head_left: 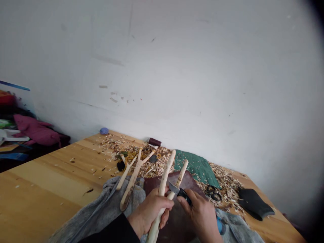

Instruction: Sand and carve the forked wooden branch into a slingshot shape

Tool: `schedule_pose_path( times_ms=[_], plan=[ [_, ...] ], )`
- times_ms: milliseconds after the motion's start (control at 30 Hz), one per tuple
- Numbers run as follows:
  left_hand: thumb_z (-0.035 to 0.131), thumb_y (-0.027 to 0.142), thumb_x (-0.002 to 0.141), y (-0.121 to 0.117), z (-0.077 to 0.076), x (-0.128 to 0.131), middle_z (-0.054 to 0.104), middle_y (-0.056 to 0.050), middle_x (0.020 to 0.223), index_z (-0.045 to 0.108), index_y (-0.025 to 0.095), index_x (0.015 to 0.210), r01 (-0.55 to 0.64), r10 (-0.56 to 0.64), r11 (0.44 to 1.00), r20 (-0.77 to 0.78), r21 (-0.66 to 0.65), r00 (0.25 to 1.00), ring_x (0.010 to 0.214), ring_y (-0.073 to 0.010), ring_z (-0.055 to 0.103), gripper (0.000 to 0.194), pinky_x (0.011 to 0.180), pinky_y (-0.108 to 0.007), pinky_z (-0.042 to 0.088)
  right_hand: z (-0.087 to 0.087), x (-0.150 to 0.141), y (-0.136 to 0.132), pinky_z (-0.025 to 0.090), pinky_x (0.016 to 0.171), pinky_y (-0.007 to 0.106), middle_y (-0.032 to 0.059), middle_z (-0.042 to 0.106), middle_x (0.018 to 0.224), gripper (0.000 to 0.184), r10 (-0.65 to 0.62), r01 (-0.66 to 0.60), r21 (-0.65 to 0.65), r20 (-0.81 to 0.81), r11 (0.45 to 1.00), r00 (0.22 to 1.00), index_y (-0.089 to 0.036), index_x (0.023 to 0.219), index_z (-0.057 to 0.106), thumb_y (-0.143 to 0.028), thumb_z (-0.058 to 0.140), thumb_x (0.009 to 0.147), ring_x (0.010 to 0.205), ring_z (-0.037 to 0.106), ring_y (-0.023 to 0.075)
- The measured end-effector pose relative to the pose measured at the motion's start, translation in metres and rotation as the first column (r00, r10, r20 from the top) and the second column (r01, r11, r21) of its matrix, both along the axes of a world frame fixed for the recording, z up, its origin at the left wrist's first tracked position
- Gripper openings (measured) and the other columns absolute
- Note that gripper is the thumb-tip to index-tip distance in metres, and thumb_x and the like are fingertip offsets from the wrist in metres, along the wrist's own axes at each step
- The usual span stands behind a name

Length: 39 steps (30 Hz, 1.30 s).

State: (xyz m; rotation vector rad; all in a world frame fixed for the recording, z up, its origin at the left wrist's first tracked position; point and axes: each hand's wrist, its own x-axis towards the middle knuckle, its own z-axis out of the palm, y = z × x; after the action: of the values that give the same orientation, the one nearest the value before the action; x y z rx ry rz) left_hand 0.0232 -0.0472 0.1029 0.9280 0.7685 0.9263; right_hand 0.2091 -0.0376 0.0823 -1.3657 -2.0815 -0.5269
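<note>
My left hand (153,207) is closed around a peeled, pale forked stick (166,173), whose two prongs point up and away from me. In my right hand (201,214) is a knife (174,189) with a black handle. Its blade lies against the right prong, just above my left fingers. Below both hands spreads a dark red-brown sheet (179,219) that looks like leather. To the left, two smaller Y-shaped wooden forks (135,176) rest on a grey cloth (108,199).
Wood shavings (162,158) cover the table's (50,189) far side, partly over a green cloth (202,167). Black-handled scissors (214,194) and a flat black piece (254,202) lie to the right. A dark brown roll (154,142) sits by the wall (177,84). A pink stuffed toy (37,130) is far left.
</note>
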Motion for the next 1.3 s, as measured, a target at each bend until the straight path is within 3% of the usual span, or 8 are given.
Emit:
schedule_pose_path(
  times_ms=[200,367,500,633,700,900,1100,1300],
  plan=[
    [0.064,0.025,0.059,0.002,0.001,0.000,0.037,0.012,0.032,0.042,0.024,0.069,0.043,-0.041,0.997,0.034,-0.070,0.999,0.025,-0.0055,0.023,0.024,0.029,-0.018,0.020,-0.002,-0.002,0.000,0.035,0.049,0.025,0.0024,0.067,0.065,0.057,-0.032,0.031,0.025,0.030,0.999,0.999,-0.020,0.085,0.065,-0.058,0.025,0.097,0.053,0.065,0.0150],
    [0.063,0.024,0.062,0.003,0.003,-0.005,0.043,0.010,0.043,0.050,0.020,0.071,0.135,-0.122,0.987,0.148,-0.082,0.981,0.029,-0.0039,0.024,0.017,0.031,-0.018,0.017,0.000,-0.001,-0.001,0.037,0.053,0.026,0.0016,0.065,0.063,0.054,-0.045,0.041,0.113,0.036,0.993,0.998,-0.020,0.082,0.064,-0.058,0.029,0.097,0.053,0.063,0.0155],
    [0.065,0.018,0.058,0.002,0.008,-0.009,0.052,0.006,0.059,0.056,0.016,0.085,0.190,-0.138,0.964,0.266,-0.183,0.954,0.034,-0.0007,0.027,0.028,0.033,-0.018,0.014,0.003,0.019,0.004,0.036,0.050,0.026,0.0038,0.066,0.061,0.053,-0.243,0.238,0.159,0.009,0.958,0.970,-0.021,0.072,0.062,-0.057,0.032,0.096,0.052,0.062,0.0171],
    [0.063,0.019,0.063,0.000,0.007,-0.007,0.050,0.006,0.057,0.058,0.015,0.088,0.161,-0.131,0.979,0.221,-0.127,0.967,0.031,-0.0013,0.025,0.025,0.033,-0.020,0.013,0.005,0.032,0.007,0.032,0.041,0.025,0.0028,0.066,0.052,0.051,-0.379,0.384,0.041,-0.097,0.922,0.920,-0.022,0.084,0.067,-0.056,0.031,0.096,0.042,0.062,0.0196],
    [0.062,0.022,0.065,-0.001,0.006,-0.005,0.047,0.008,0.053,0.059,0.014,0.088,0.125,-0.113,0.989,0.154,-0.073,0.982,0.030,-0.0023,0.026,0.024,0.032,-0.020,0.016,0.005,0.027,0.006,0.037,0.042,0.025,0.0031,0.069,0.055,0.049,-0.304,0.307,-0.001,-0.143,0.952,0.942,-0.021,0.097,0.068,-0.056,0.034,0.095,0.045,0.065,0.0205],
    [0.067,0.029,0.066,-0.006,0.005,-0.003,0.054,0.006,0.062,0.046,0.021,0.125,-0.010,0.016,0.999,0.113,-0.050,0.993,0.041,-0.0085,0.047,0.063,0.034,-0.017,0.029,0.003,-0.001,-0.002,0.049,0.053,0.022,0.0070,0.075,0.085,0.048,0.021,-0.032,-0.069,-0.151,0.997,0.988,-0.019,0.106,0.065,-0.054,0.034,0.096,0.064,0.072,0.0182],
    [0.067,0.041,0.067,-0.006,-0.005,-0.003,0.049,0.007,0.047,0.051,0.019,0.090,0.011,-0.011,1.000,0.044,-0.001,0.999,0.034,-0.0069,0.035,0.036,0.032,-0.017,0.028,-0.001,-0.010,-0.002,0.050,0.052,0.023,0.0068,0.075,0.084,0.048,0.098,-0.101,-0.089,-0.038,0.991,0.994,-0.018,0.113,0.064,-0.048,0.029,0.099,0.061,0.071,0.0187],
    [0.065,0.039,0.067,-0.006,-0.005,0.000,0.046,0.010,0.043,0.043,0.023,0.080,0.010,-0.009,1.000,-0.017,0.018,1.000,0.030,-0.0060,0.029,0.030,0.030,-0.017,0.027,-0.003,-0.012,-0.005,0.049,0.051,0.023,0.0079,0.075,0.084,0.042,0.057,-0.057,-0.069,-0.003,0.996,0.998,-0.017,0.121,0.061,-0.040,0.035,0.098,0.059,0.070,0.0183]
  ],
)
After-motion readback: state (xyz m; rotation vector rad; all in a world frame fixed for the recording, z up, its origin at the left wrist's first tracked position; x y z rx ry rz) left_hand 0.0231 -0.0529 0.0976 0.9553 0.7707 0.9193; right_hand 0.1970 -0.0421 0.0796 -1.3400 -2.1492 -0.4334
